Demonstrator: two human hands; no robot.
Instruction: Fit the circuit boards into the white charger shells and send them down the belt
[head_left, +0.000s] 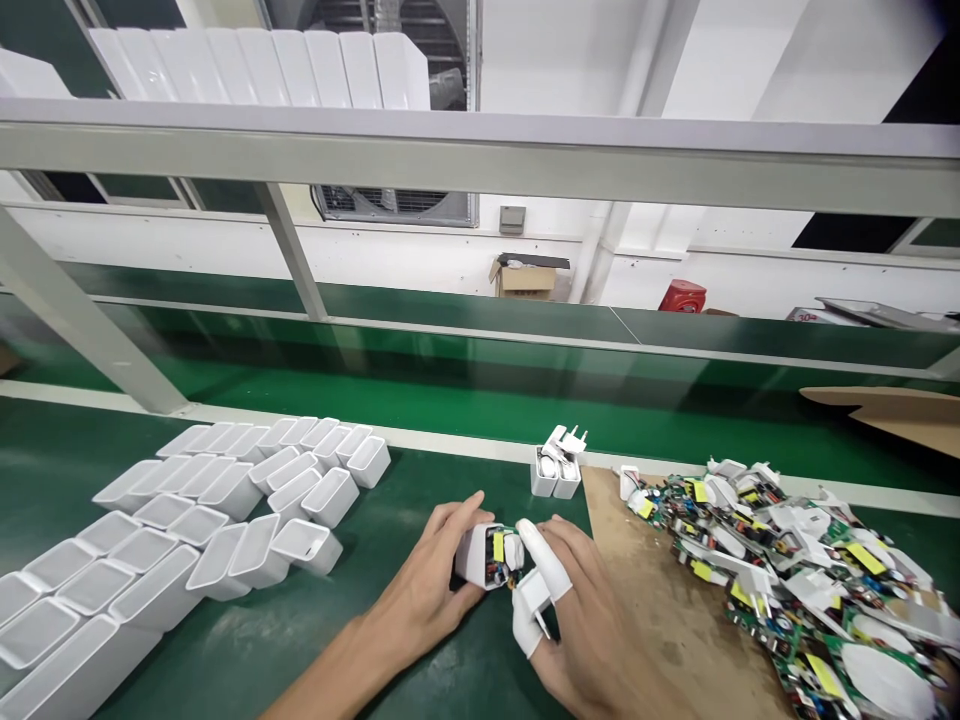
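My left hand (427, 580) is closed around a white plastic charger case (470, 556), with its open end turned to the right. A circuit board (496, 572) with a yellow-wrapped part sits partly inside that opening. My right hand (592, 620), with white covers on thumb and forefinger, pinches the board's outer end, where a white plug piece (534, 592) shows. The fingertips hide part of the board. Beyond my hands, two white cases (544, 484) stand upright with plug parts (566, 441) sticking out of their tops.
Rows of open white cases (150, 550) stand on the green table (255, 650) to the left. At right, a heap of circuit boards with plug pieces (787, 560) lies on brown board (637, 590). A grey shelf beam (480, 160) crosses above, carrying white cases (300, 65).
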